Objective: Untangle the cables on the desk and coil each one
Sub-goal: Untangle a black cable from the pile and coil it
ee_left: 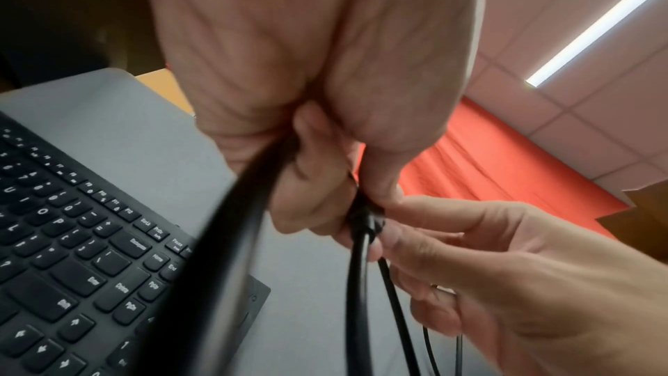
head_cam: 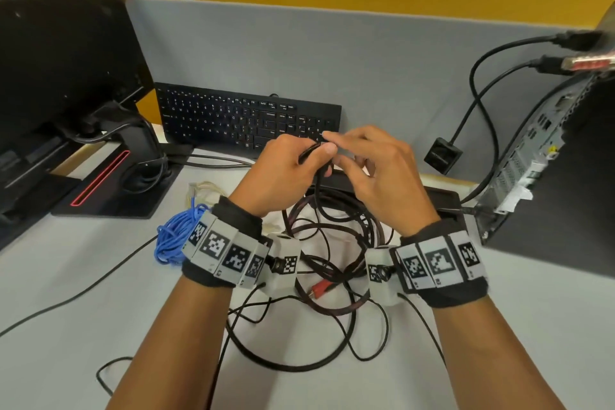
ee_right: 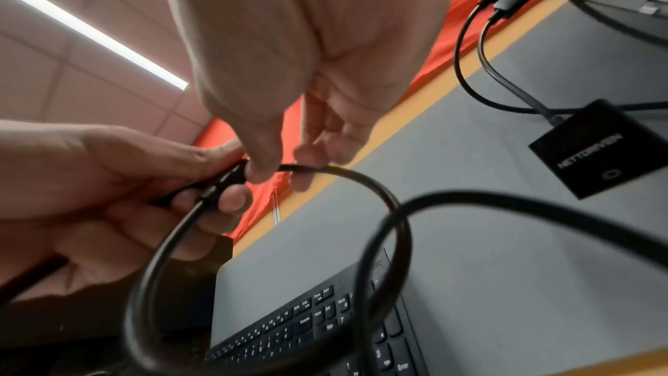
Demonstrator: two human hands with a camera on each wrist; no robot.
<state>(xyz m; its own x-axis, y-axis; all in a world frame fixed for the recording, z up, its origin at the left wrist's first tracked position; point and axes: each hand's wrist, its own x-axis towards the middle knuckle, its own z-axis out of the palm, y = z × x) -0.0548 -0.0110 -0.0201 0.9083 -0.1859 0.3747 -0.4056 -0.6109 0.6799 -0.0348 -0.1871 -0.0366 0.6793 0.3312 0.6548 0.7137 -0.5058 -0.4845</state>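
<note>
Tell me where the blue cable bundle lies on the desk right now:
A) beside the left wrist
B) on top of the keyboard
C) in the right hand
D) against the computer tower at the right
A: in the head view the blue cable bundle lies on the desk just outside the left wrist, while the left hand and right hand both pinch a black cable in front of the keyboard.

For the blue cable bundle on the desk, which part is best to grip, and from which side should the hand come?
Probably best to grip the blue cable bundle around its middle, where the loops are bunched most tightly, so that they stay together. Come from above and from its left, open side: the left hand and its wristband cover the right edge, and a beige cable lies just behind it.
</note>
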